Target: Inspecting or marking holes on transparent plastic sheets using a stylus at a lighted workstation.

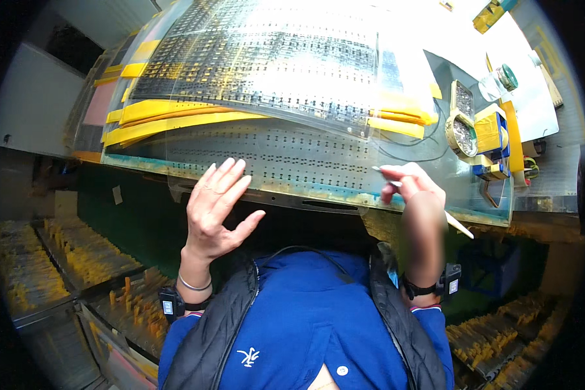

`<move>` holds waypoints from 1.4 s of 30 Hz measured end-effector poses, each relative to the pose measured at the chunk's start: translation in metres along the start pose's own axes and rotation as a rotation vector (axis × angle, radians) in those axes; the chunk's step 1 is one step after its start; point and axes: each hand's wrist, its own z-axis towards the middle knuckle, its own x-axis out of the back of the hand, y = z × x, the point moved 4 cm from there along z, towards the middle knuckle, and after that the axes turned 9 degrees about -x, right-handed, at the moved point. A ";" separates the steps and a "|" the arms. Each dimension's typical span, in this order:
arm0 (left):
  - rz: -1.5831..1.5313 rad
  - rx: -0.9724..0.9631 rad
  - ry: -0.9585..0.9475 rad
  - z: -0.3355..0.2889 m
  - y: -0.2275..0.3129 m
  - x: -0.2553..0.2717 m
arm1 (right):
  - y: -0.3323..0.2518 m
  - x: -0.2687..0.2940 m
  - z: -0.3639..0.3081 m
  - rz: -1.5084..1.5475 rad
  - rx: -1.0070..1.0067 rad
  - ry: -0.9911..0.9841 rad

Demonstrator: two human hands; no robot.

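Observation:
My left hand [218, 208] is open, fingers spread, its fingertips at the near edge of a clear film sheet [276, 151] printed with rows of small black marks. To the right, my right hand [415, 185] is closed round a slim, pale, pen-like tool [460, 225]. The tool's grey tip points left over the sheet's right part, and its tapered white end sticks out behind the hand. Whether the tip touches the sheet I cannot tell. Beyond both hands lies a stack of dark-patterned films [240, 75] with yellow tape edges [175, 117], partly washed out by glare.
On the right of the glass-topped table [481, 207] stand two small tins [463, 133] of dark bits, a yellow-and-blue block [492, 133] and a green-lidded jar [506, 78]. Racks with yellow-edged pieces [91, 257] stand low on the left, others [500, 331] low on the right.

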 end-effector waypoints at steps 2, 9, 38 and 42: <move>0.011 -0.008 -0.040 0.003 0.003 -0.005 | 0.002 -0.015 0.006 0.117 -0.152 -0.044; -0.061 -0.036 0.014 0.015 0.020 -0.015 | 0.014 -0.030 0.019 -0.023 -0.246 -0.021; -0.021 0.143 -0.001 0.010 -0.014 0.017 | 0.006 -0.056 0.020 -0.792 0.340 -0.234; -0.023 0.147 -0.127 0.001 -0.014 0.004 | 0.004 -0.043 0.022 -0.773 0.341 -0.241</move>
